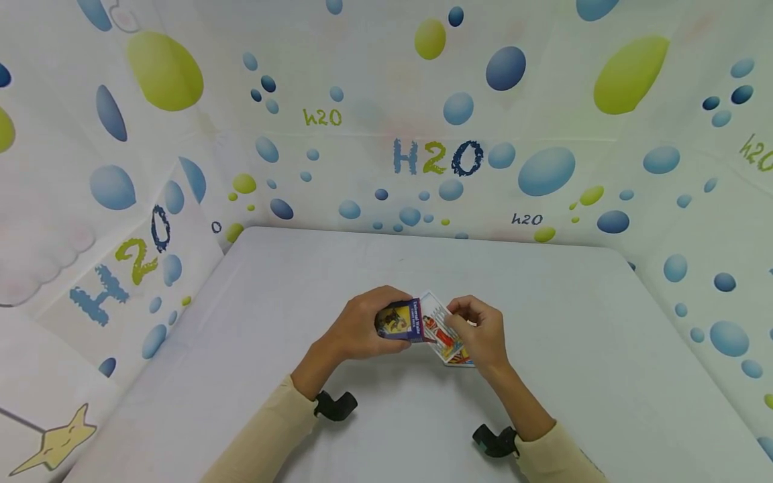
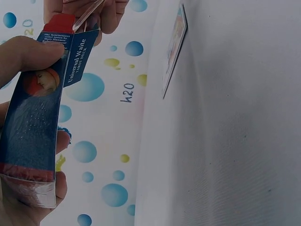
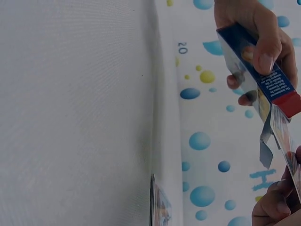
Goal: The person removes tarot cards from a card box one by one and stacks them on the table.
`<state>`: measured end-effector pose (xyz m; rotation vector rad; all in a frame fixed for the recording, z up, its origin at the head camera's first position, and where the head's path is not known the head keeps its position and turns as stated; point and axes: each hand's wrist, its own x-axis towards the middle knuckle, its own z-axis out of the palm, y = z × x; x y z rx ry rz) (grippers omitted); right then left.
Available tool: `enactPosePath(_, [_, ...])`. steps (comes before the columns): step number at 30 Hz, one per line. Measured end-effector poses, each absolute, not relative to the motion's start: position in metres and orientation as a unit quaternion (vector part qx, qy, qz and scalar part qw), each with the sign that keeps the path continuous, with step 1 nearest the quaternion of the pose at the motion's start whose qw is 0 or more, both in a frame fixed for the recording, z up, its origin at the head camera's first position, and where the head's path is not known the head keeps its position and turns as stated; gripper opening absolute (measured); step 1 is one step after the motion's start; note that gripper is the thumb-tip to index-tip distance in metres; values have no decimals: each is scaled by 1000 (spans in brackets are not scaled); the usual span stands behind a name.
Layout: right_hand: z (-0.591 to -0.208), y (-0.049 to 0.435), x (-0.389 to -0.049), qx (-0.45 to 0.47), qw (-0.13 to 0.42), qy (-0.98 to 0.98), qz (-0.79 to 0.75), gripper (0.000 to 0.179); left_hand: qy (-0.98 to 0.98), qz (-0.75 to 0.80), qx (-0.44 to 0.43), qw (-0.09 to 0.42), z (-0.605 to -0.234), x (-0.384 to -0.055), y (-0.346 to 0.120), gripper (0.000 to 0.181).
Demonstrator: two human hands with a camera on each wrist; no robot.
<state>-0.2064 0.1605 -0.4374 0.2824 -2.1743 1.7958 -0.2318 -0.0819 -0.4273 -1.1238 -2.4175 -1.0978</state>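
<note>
My left hand (image 1: pixel 362 325) grips a blue tarot card box (image 1: pixel 398 320), its open end turned toward my right hand. In the left wrist view the box's lettered flap (image 2: pixel 79 59) reads "Universal Waite Tarot Deck", and a red flap (image 2: pixel 60 22) stands at the same end. Between thumb and fingers, my right hand (image 1: pixel 488 332) pinches a few tarot cards (image 1: pixel 436 323) at the mouth of the box. Whether their hidden ends lie inside it, I cannot tell fully. Below, a small stack of cards (image 1: pixel 461 360) lies on the table, partly covered by the right hand and held cards.
The table (image 1: pixel 290 282) has a white cover. Behind it and at both sides hangs a white cloth (image 1: pixel 374 80) printed with blue and green drops and "H2O". Black wrist cameras, one on the left wrist (image 1: pixel 336 406) and one on the right (image 1: pixel 495 441), stick out inward.
</note>
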Motion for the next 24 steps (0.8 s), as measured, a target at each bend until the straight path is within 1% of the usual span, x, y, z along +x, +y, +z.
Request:
enactPosePath(8, [-434, 159, -203, 85, 145, -774, 610, 5, -830, -377, -392, 127, -430, -233, -82, 68])
enactPosePath(14, [-434, 161, -203, 81, 129, -799, 582, 11, -827, -380, -394, 128, -430, -233, -81, 68])
enactPosePath(19, [-430, 166, -204, 98, 127, -815, 557, 8, -825, -384, -395, 130, -430, -233, -81, 66])
enactPosePath(24, [-426, 174, -206, 104, 104, -833, 533, 5, -829, -382, -387, 129, -430, -232, -82, 68])
